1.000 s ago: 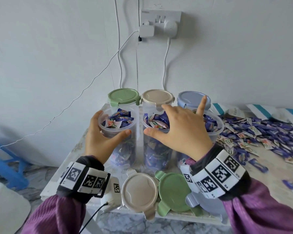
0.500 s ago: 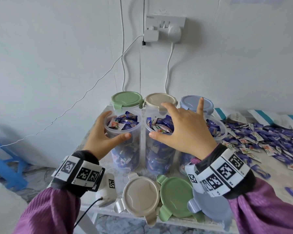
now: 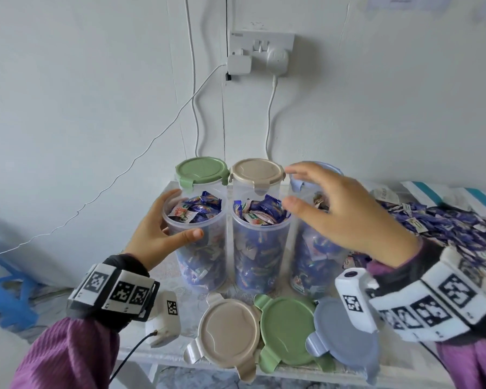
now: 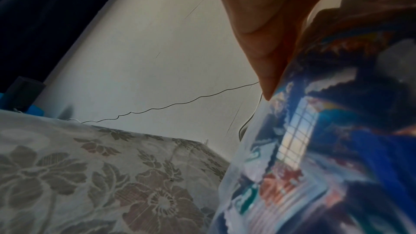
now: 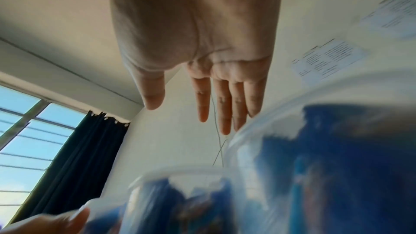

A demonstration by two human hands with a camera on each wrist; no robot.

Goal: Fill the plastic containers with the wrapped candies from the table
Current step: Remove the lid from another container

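Three open clear containers stand in a row, full of blue wrapped candies. My left hand [image 3: 180,217] grips the left container [image 3: 199,256], thumb in front and fingers round the back; the left wrist view shows a finger [image 4: 265,42] against its wall [image 4: 315,149]. The middle container [image 3: 260,248] stands free. My right hand [image 3: 300,189] hovers open, fingers spread, over the right container [image 3: 314,262], which it partly hides. Its straight fingers [image 5: 223,113] hold nothing. A loose candy pile [image 3: 446,226] lies on the table to the right.
Behind stand three closed containers with a green lid [image 3: 201,171], a beige lid [image 3: 257,171] and a mostly hidden blue one. Loose beige [image 3: 229,329], green [image 3: 288,328] and blue [image 3: 345,335] lids lie at the table's front edge. A white cabled device [image 3: 163,324] sits front left.
My right hand has moved right, off the middle container, and now hangs over the right one. The left hand keeps its hold on the left container.
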